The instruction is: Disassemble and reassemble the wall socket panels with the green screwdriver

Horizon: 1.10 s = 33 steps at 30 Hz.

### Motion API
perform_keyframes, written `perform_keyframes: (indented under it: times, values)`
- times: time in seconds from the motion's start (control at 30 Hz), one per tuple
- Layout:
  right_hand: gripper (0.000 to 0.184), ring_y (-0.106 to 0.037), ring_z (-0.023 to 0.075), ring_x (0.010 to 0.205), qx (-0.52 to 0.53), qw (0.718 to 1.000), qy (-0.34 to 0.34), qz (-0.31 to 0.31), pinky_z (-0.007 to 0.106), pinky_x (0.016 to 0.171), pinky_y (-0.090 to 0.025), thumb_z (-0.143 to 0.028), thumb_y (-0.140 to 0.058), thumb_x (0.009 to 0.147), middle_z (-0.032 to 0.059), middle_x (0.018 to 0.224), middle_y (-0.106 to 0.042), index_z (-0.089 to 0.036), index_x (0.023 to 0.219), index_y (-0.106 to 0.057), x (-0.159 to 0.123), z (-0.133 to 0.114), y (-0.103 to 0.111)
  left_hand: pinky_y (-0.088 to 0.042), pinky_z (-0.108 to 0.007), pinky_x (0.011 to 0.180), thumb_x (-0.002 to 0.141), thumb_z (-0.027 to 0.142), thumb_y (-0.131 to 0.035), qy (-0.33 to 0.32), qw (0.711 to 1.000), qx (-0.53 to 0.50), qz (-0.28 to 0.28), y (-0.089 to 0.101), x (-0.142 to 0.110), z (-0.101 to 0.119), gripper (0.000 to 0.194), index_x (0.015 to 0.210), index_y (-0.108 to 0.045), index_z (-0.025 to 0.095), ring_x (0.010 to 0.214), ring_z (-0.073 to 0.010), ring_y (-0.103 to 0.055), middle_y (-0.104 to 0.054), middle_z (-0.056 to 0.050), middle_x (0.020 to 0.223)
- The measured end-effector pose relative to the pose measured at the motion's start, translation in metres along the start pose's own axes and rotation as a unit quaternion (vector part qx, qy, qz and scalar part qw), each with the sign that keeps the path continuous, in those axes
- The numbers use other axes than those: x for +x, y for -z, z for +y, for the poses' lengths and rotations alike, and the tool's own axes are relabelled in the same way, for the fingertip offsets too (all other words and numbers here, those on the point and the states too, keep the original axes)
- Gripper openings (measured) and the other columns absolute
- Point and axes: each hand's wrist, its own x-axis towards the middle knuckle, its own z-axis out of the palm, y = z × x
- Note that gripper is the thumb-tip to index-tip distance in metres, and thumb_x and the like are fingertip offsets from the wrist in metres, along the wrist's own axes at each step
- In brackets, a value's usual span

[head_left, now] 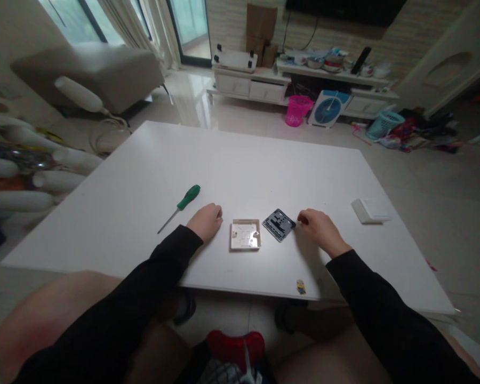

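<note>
A white square box [246, 248], its open side up with moulded shapes inside, lies near the table's front edge. Right of it rests a dark grey square panel [279, 224] with slots and ridges, turned at an angle. My left hand [206, 222] rests on the table left of the box, fingers curled in; what they hold, if anything, is hidden. My right hand [319, 229] is beside the panel's right corner, thumb and fingers pinched together; I cannot tell whether they touch it or hold something small. A green-handled screwdriver [188, 197] lies left of my left hand.
On the white table [240, 165], a white square plate-like block [370, 210] lies at the right. A small yellow sticker [301, 287] is at the front edge. Below the table is a red object [236, 346]. Beyond stand a pink basket [297, 110] and a blue fan [328, 108].
</note>
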Motion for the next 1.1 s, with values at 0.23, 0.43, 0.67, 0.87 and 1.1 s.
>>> perform_keyframes:
  times: [0.23, 0.43, 0.67, 0.87, 1.1]
  values:
    - [0.02, -0.063, 0.0217, 0.086, 0.009, 1.0, 0.006, -0.002, 0.032, 0.075, -0.042, -0.009, -0.053, 0.088, 0.0097, 0.096, -0.072, -0.018, 0.09, -0.071, 0.0, -0.008, -0.006, -0.048, -0.044, 0.111, 0.071, 0.012, -0.063, -0.172, 0.976, -0.13, -0.035, 0.003, -0.016, 0.017, 0.065, 0.135, -0.052, 0.016, 0.128, -0.0293, -0.059, -0.061, -0.015, 0.133]
    - [0.009, -0.061, 0.0234, 0.088, 0.044, 0.996, 0.07, 0.038, 0.035, 0.078, -0.043, -0.017, -0.057, 0.092, 0.0081, 0.092, -0.067, -0.019, 0.09, -0.066, -0.003, -0.028, 0.002, -0.053, -0.036, 0.082, 0.083, 0.021, -0.062, -0.207, 0.969, -0.109, -0.078, 0.007, -0.03, 0.024, 0.026, 0.109, -0.063, 0.019, 0.094, -0.0246, -0.067, -0.067, -0.01, 0.107]
    - [0.018, -0.061, 0.026, 0.092, 0.032, 0.996, 0.077, 0.024, 0.035, 0.077, -0.041, -0.031, -0.068, 0.091, 0.0102, 0.101, -0.07, -0.02, 0.104, -0.065, -0.007, -0.045, -0.007, -0.05, -0.033, 0.074, 0.073, 0.026, -0.078, -0.203, 0.959, -0.13, -0.147, 0.022, -0.04, 0.03, 0.036, 0.106, -0.065, 0.021, 0.08, -0.0223, -0.065, -0.068, -0.003, 0.089]
    - [0.019, -0.061, 0.0246, 0.088, 0.021, 0.998, 0.055, 0.023, 0.033, 0.074, -0.039, -0.026, -0.067, 0.09, 0.0102, 0.098, -0.072, -0.019, 0.108, -0.065, -0.008, -0.05, -0.013, -0.045, -0.046, 0.115, 0.075, 0.008, -0.068, -0.267, 0.944, -0.149, -0.124, 0.017, -0.037, 0.019, 0.063, 0.136, -0.057, 0.022, 0.138, -0.0298, -0.052, -0.053, -0.015, 0.15]
    - [0.026, -0.062, 0.0242, 0.09, 0.212, 0.973, 0.008, 0.094, 0.038, 0.082, -0.047, -0.025, -0.066, 0.082, 0.0081, 0.097, -0.07, -0.02, 0.108, -0.066, -0.006, -0.052, -0.005, -0.049, -0.033, 0.075, 0.084, 0.025, -0.07, -0.206, 0.969, -0.037, -0.131, 0.016, -0.037, 0.028, 0.005, 0.084, -0.072, 0.019, 0.083, -0.0235, -0.066, -0.068, -0.007, 0.09]
